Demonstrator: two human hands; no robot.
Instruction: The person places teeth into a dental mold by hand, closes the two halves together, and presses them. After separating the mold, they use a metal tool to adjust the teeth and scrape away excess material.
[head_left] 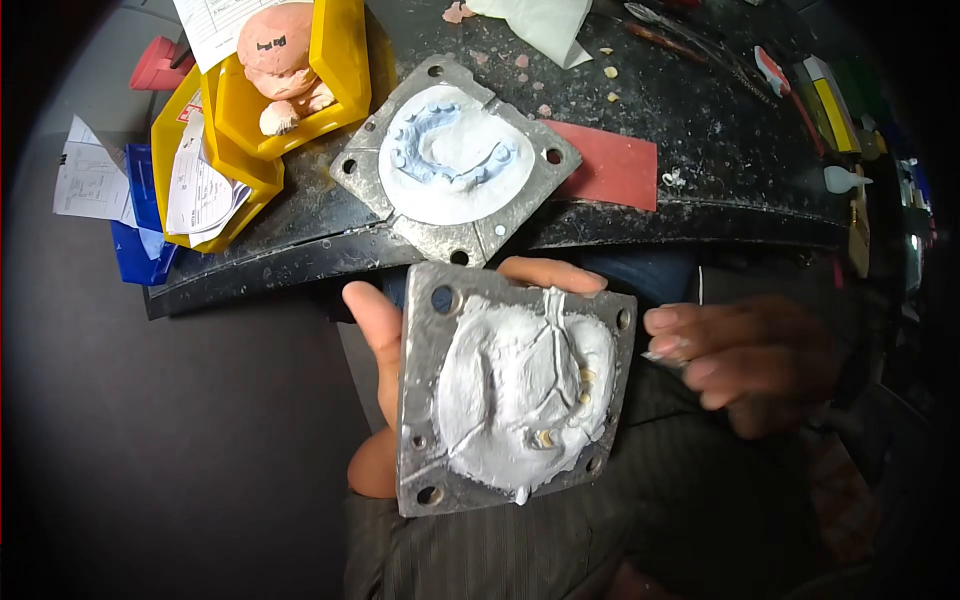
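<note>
My left hand (375,330) holds a square grey metal plate (422,370) from behind, tilted, its thumb at the left edge and fingers at the top. White plaster (510,400) with grooves and a few yellowish spots fills the plate. To its right, my right hand (750,360) is blurred, its fingers closed round a small whitish piece too unclear to name. A second metal plate (430,235) lies on the bench beyond, bearing white plaster (470,205) with a bluish, arch-shaped dental impression.
A red sheet (620,170) sticks out beside the second plate. Yellow bins (340,70) with pink models and papers stand at the back left, a blue bin (140,250) beside them. Tools (690,45) and white tissue (545,25) lie at the back of the black bench (720,170).
</note>
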